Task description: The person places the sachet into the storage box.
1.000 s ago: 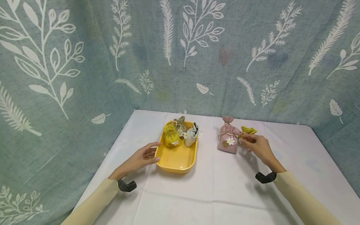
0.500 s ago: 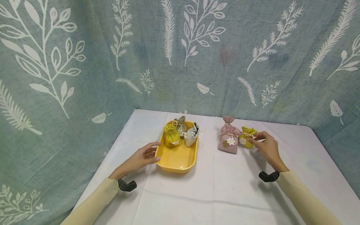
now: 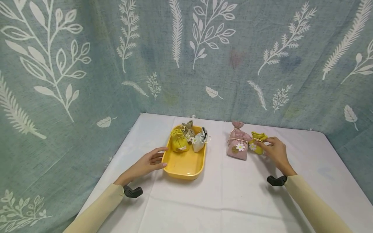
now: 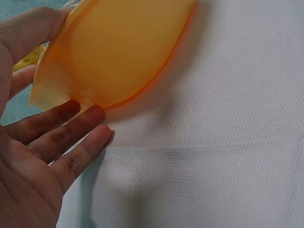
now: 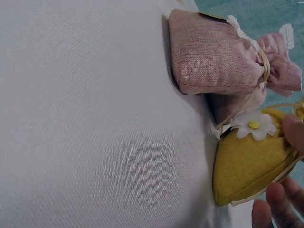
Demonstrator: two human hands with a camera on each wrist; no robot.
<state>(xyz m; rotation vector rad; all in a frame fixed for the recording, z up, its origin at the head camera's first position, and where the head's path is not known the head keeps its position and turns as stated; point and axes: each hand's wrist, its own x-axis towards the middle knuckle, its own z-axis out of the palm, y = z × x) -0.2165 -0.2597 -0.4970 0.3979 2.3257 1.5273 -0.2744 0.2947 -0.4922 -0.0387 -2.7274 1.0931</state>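
Note:
My right hand (image 3: pixel 275 152) pinches the neck of a yellow drawstring pouch (image 5: pixel 249 164) with a white daisy. In the right wrist view the thumb lies on its near side and the other fingers sit beyond it; the pouch base is at the table. Left of it is a pink pouch (image 3: pixel 238 149) with a daisy, and a second pink pouch (image 5: pixel 232 104) shows partly behind. My left hand (image 3: pixel 150 161) touches the left side of a yellow tray (image 3: pixel 183 176), thumb and fingers spread along its rim and outer wall.
Inside the tray's far half stand another yellow pouch (image 3: pixel 179 142), a brown-grey pouch (image 3: pixel 188 129) and a pale grey pouch (image 3: pixel 198 142). A white cloth covers the table (image 3: pixel 218 200). Leaf-patterned blue-green curtains (image 3: pixel 215 64) hang at the back and sides.
My right hand has moved right from in front of the yellow pouch beside the pink ones, uncovering it, and now pinches its neck. The left hand and tray have stayed in place.

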